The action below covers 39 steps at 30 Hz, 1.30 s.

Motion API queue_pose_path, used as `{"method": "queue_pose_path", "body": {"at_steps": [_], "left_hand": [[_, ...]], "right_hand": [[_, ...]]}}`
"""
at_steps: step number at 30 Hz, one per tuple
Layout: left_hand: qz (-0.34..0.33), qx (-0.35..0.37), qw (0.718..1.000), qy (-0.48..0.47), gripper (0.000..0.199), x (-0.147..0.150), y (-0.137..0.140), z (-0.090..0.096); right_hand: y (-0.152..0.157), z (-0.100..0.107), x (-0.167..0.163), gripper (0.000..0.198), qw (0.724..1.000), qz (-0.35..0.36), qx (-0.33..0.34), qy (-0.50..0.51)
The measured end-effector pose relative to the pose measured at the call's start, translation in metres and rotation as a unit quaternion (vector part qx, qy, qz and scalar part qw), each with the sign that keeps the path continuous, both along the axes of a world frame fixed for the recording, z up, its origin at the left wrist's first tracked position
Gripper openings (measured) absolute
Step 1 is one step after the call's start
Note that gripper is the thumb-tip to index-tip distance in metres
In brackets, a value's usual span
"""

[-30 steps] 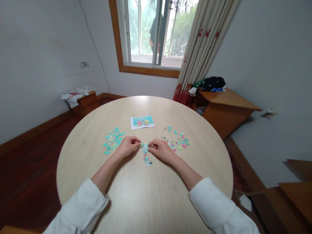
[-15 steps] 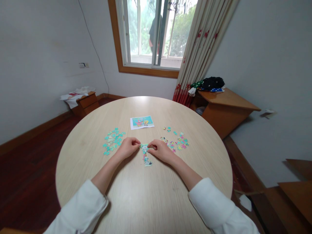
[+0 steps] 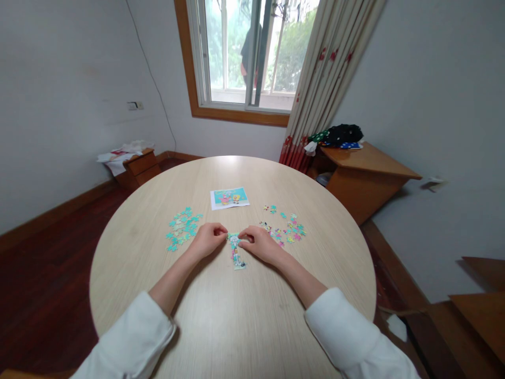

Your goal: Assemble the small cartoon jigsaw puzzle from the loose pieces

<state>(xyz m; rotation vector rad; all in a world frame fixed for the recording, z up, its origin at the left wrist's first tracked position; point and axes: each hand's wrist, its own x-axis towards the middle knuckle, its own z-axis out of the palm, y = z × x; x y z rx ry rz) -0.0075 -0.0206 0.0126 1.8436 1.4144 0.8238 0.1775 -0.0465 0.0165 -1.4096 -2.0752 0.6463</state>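
A partly joined jigsaw puzzle (image 3: 235, 252) lies on the table, a narrow upright strip showing a pale cartoon figure. At its upper left edge, my left hand (image 3: 209, 237) is closed, thumb and index finger pinched on the puzzle's border. My right hand (image 3: 258, 243) grips the upper right edge between thumb and fingers. The fingertips hide parts of both edges, so I cannot tell whether a single loose piece is between them. Beyond the hands lies a printed reference picture (image 3: 230, 198) with pink and yellow cartoon figures on turquoise.
Loose turquoise and pale puzzle pieces (image 3: 183, 227) are spread left of my left hand. More mixed-colour pieces (image 3: 295, 229) lie to the right. All rest on a round wooden table (image 3: 232, 326). A wooden desk (image 3: 366, 168) with cloths stands behind at right, below a curtain (image 3: 327, 73).
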Motion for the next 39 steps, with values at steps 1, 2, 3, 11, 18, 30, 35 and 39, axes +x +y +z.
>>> {"method": "queue_pose_path", "body": {"at_steps": [1, 2, 3, 11, 18, 30, 35, 39], "left_hand": [[0.0, 0.0, 1.0, 0.002, 0.018, 0.0002, -0.0003, 0.0006], [0.001, 0.0, 1.0, 0.005, 0.018, 0.0005, -0.0007, 0.0011], [0.001, 0.0, 1.0, 0.009, 0.018, 0.0006, -0.001, 0.0015], [0.009, 0.017, 1.0, 0.022, 0.016, 0.0029, -0.0031, 0.0005], [0.007, 0.025, 0.999, 0.025, 0.015, 0.0033, -0.0037, -0.0014], [0.007, 0.029, 0.999, 0.044, 0.016, 0.0041, -0.0032, -0.0022], [0.011, 0.034, 0.998, 0.043, 0.015, 0.0047, -0.0029, -0.0044], [0.017, 0.031, 0.998, 0.048, 0.015, 0.0059, -0.0048, -0.0024]], "right_hand": [[-0.0001, 0.0002, 0.0, 0.013, 1.0, -0.001, -0.001, 0.0], [-0.0003, 0.0003, 0.0, 0.013, 1.0, -0.002, -0.002, 0.0], [-0.0004, 0.0004, 0.0, 0.013, 1.0, -0.003, -0.003, 0.0], [-0.0003, 0.0006, 0.0006, 0.013, 1.0, -0.004, -0.005, -0.004], [0.0004, -0.0009, 0.0006, 0.013, 1.0, 0.001, -0.002, -0.001], [-0.0005, 0.0026, -0.0004, 0.015, 1.0, -0.001, -0.017, -0.003], [0.0003, 0.0007, 0.0002, 0.013, 1.0, -0.002, -0.012, 0.006], [0.0004, 0.0003, -0.0005, 0.013, 1.0, -0.004, -0.011, 0.004]]}}
